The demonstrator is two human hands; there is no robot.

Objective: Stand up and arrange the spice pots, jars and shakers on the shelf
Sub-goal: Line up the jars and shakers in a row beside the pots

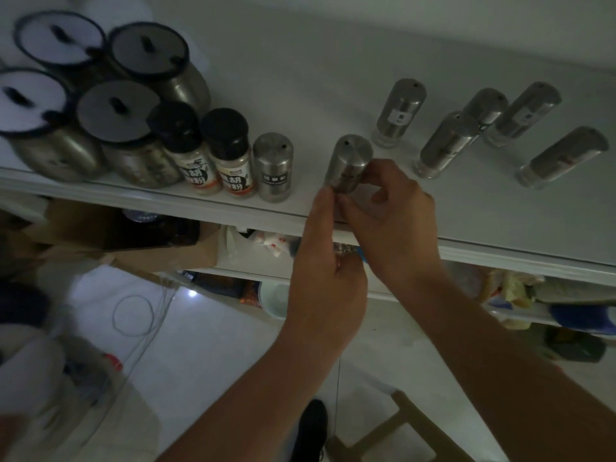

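White shelf (466, 201), front edge: steel shaker (349, 163) upright, cap up, leaning slightly. Gripped low by left hand (325, 271) and right hand (396, 215), fingers clasping its base.

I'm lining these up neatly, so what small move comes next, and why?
Probably slide the held shaker, gripped by the left hand and right hand, leftward beside the standing shaker; a gap separates them at the row's end.

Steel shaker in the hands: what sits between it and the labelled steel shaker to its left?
Nothing: bare shelf separates held shaker from labelled shaker, head view.
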